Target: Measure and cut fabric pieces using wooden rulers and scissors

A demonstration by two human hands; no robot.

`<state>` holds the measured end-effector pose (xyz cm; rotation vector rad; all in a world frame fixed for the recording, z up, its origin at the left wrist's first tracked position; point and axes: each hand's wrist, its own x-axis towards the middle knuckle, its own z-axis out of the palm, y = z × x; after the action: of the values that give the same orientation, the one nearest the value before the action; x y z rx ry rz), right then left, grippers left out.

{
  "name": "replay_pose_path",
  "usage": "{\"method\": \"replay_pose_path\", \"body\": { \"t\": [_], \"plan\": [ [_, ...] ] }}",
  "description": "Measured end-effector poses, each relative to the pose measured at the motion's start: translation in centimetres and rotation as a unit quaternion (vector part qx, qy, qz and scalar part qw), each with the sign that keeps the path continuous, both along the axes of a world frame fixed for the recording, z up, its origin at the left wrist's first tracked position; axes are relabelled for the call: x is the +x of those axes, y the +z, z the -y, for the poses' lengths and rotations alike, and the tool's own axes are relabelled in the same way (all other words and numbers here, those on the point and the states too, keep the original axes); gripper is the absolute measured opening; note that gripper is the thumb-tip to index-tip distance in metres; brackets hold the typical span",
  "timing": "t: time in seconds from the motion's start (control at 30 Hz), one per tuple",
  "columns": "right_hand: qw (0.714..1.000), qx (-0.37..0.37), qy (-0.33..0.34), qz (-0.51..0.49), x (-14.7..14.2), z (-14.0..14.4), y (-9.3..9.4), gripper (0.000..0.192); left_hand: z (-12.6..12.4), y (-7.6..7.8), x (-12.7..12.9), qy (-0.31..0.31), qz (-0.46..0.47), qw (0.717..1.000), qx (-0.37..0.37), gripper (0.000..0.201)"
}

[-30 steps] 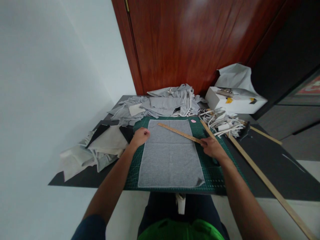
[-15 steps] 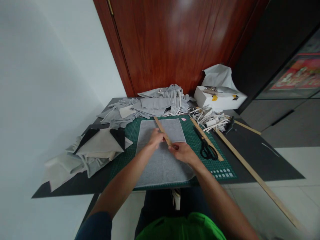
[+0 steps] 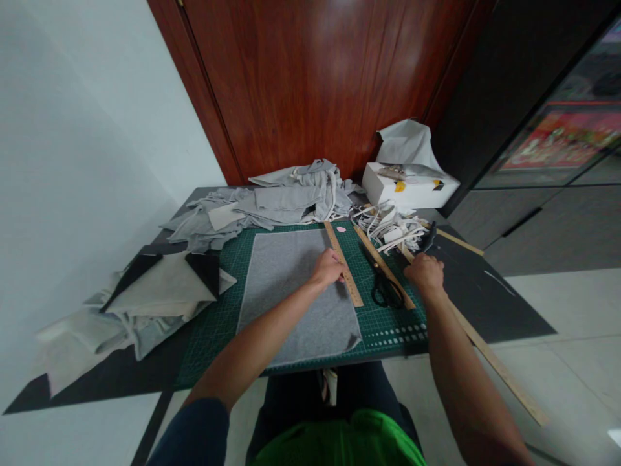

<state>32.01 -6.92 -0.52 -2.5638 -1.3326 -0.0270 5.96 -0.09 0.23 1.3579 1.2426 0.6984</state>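
A grey fabric piece (image 3: pixel 291 291) lies flat on the green cutting mat (image 3: pixel 383 323), its lower right corner curled up. Along its right edge runs a short wooden ruler (image 3: pixel 353 292). My left hand (image 3: pixel 328 266) has its fingers closed at the ruler's left edge, around the middle of its length. To the right, my right hand (image 3: pixel 425 275) is curled over the upper part of a long wooden ruler (image 3: pixel 502 369), which sticks out past the table's front edge. The fingertips there are partly hidden. Between the hands lie black-handled scissors (image 3: pixel 387 289) and another wooden ruler (image 3: pixel 388 268).
Grey fabric pieces (image 3: pixel 286 200) are heaped along the back. More folded fabric (image 3: pixel 165 285) is piled at left. White cords (image 3: pixel 391 226) lie tangled before a white box (image 3: pixel 407 188). A small pink piece (image 3: pixel 341 229) rests on the mat, near the door (image 3: pixel 310 84).
The short ruler has gone from slanting across the fabric's middle to its right edge. My right hand has let go of it and reached right, to the long ruler. The view has shifted slightly.
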Motion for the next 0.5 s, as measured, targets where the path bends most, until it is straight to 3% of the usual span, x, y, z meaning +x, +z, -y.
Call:
{"method": "replay_pose_path", "body": {
  "t": [0.17, 0.27, 0.37, 0.5],
  "plan": [
    [0.998, 0.001, -0.05, -0.041, 0.7, 0.5, -1.1, 0.052, -0.4, -0.9, 2.8, -0.067, -0.078, 0.994, 0.032, 0.018],
    [0.998, -0.026, -0.032, -0.047, 1.1, 0.7, -1.0, 0.048, -0.5, -0.8, 3.3, -0.098, -0.124, 0.986, 0.049, 0.009],
    [0.996, -0.049, 0.005, -0.072, 1.7, 1.0, -0.6, 0.043, -0.2, -0.4, 3.4, -0.109, -0.153, 0.98, 0.066, 0.015],
    [0.993, -0.027, 0.033, -0.111, 2.4, 1.1, 0.5, 0.038, 0.3, 0.2, 3.1, -0.108, -0.183, 0.974, 0.081, 0.014]
  ]
}}
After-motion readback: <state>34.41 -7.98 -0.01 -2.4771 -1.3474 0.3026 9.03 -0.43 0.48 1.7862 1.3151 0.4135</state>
